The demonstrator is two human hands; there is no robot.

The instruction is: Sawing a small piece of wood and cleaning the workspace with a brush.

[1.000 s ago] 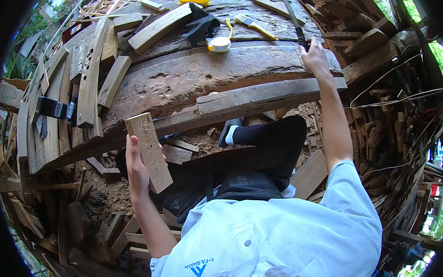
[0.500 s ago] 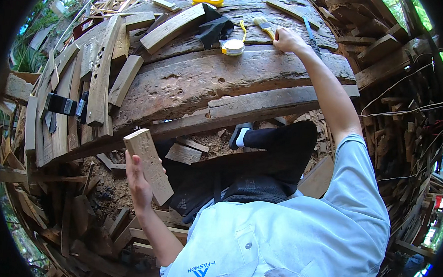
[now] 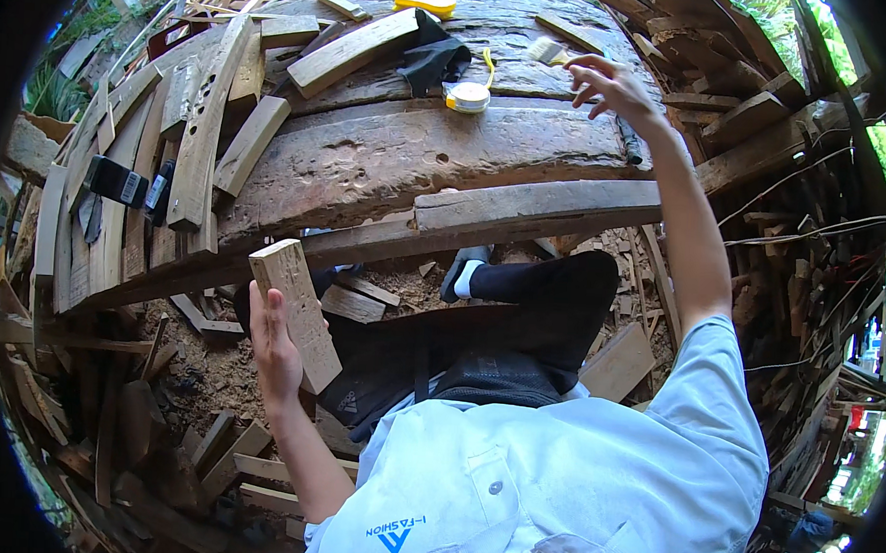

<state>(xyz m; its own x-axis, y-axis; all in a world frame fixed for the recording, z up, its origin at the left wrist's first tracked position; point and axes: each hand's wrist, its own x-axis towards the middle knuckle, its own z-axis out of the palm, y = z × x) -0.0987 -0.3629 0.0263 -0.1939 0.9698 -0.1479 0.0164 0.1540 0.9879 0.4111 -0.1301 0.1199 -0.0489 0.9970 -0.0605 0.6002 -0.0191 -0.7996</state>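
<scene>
My left hand (image 3: 272, 343) grips a short, pale wood block (image 3: 296, 304), held tilted below the beam's front edge. My right hand (image 3: 608, 85), at the far side of the weathered timber surface (image 3: 369, 162), has the paintbrush (image 3: 548, 52) by its handle, lower fingers spread loosely; the handle is mostly hidden. A yellow-and-white tape measure (image 3: 467, 97) lies left of that hand, beside a dark cloth (image 3: 424, 65). A dark long tool (image 3: 631, 146) lies partly hidden behind my right arm. A yellow object (image 3: 424, 3) sits farther back.
Loose planks (image 3: 195, 133) and two black items (image 3: 117, 181) crowd the left of the timber. A long rail (image 3: 537, 201) runs along its front. Scrap wood (image 3: 785, 244) and wires are piled at the right. My bent leg (image 3: 553, 282) and wood chips are below.
My right hand left the long tool for the paintbrush, which has since swung rightward and more level. The left hand keeps the block, with slight shifts.
</scene>
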